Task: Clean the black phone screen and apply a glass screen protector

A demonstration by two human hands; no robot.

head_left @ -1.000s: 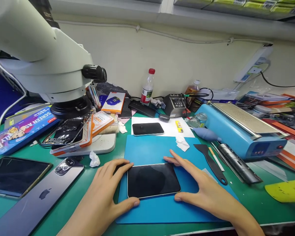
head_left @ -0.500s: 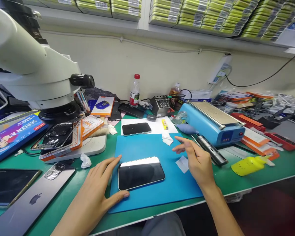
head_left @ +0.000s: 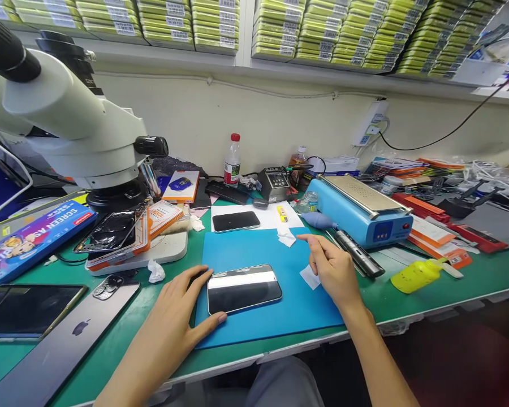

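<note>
On a blue mat (head_left: 254, 333) lies a smartphone (head_left: 246, 297), black screen up, with a bright band of reflected light across it. My left hand (head_left: 180, 308) rests spread around its left end: the index fingertip is by the upper corner, the thumb by the lower edge. Whether it presses on the phone I cannot tell. To the right, my right hand (head_left: 335, 271) hovers over the mat, index finger stretched out and the other fingers loosely bent, with nothing seen in it. Beside that hand lies a small white sheet (head_left: 309, 278), with a crumpled tissue (head_left: 285, 236) farther back.
A second phone (head_left: 236, 221) lies on white paper behind the mat. At left stand a microscope (head_left: 97, 135) and a large grey phone back (head_left: 74, 339). A blue heating machine (head_left: 356, 217), a black tool (head_left: 360, 254) and a yellow bottle (head_left: 415, 276) are at right.
The camera view has tilted up a little and shifted. My right hand's fingers are more curled in than before. The left hand stays around the phone's end.
</note>
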